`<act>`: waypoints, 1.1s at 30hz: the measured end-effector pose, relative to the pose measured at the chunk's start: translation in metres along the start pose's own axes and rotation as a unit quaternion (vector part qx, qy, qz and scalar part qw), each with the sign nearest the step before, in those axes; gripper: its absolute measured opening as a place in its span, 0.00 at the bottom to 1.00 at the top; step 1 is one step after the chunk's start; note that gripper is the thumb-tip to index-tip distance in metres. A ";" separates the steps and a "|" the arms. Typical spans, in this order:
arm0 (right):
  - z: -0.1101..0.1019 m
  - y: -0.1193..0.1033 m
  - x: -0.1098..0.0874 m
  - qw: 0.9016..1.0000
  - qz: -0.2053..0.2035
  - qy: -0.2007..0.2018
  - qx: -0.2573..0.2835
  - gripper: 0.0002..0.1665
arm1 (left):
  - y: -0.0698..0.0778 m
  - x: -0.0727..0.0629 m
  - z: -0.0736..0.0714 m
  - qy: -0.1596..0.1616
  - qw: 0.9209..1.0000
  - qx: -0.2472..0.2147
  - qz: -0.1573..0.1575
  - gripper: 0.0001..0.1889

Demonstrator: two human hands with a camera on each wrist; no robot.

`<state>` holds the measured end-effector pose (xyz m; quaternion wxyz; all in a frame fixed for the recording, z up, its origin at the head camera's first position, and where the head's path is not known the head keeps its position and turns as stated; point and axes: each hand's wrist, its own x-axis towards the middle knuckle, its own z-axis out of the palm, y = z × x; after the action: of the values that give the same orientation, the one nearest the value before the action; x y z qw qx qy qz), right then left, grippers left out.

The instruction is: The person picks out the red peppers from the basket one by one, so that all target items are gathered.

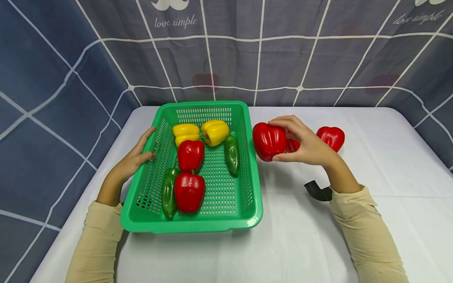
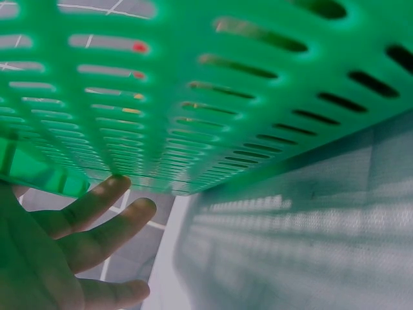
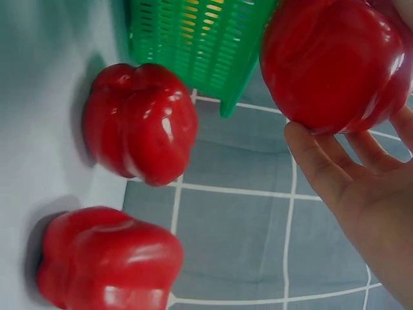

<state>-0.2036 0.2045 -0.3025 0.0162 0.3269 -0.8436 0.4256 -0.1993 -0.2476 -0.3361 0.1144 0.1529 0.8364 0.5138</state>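
Observation:
My right hand [image 1: 301, 141] holds a red bell pepper [image 1: 268, 141] between thumb and fingers, just beyond the right rim of a green basket [image 1: 255, 196]. In the right wrist view the held pepper [image 3: 335, 64] is up off the table. My left hand [image 1: 136, 157] grips the basket's left rim, thumb over the edge and other fingers [image 2: 106, 239] along the outer wall. Inside the basket lie two red bell peppers [image 1: 189, 192], two yellow bell peppers [image 1: 216, 133] and two long green peppers [image 1: 231, 155].
Two more red bell peppers, one partly behind my right hand [image 3: 142, 123] and one farther right [image 1: 331, 137], sit on the white table [image 1: 375, 157]. A black strap [image 1: 317, 192] shows by my right wrist. Grey checked cloth [image 1: 233, 59] walls the back and sides.

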 end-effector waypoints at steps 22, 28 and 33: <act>0.015 0.022 -0.010 0.995 0.082 -0.050 -0.024 0.49 | 0.000 0.000 0.000 0.000 1.000 0.001 -0.002 0.41; 0.022 0.027 -0.009 0.992 0.093 -0.084 -0.016 0.52 | 0.001 0.000 -0.001 0.000 1.000 0.000 -0.005 0.41; 0.029 0.033 -0.008 0.988 0.107 -0.108 -0.010 0.52 | 0.001 0.000 -0.001 -0.001 1.000 -0.004 -0.001 0.41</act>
<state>-0.2089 0.2014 -0.3464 -0.1172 0.2785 -0.8750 0.3783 -0.1990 -0.2477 -0.3350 0.1165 0.1523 0.8345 0.5165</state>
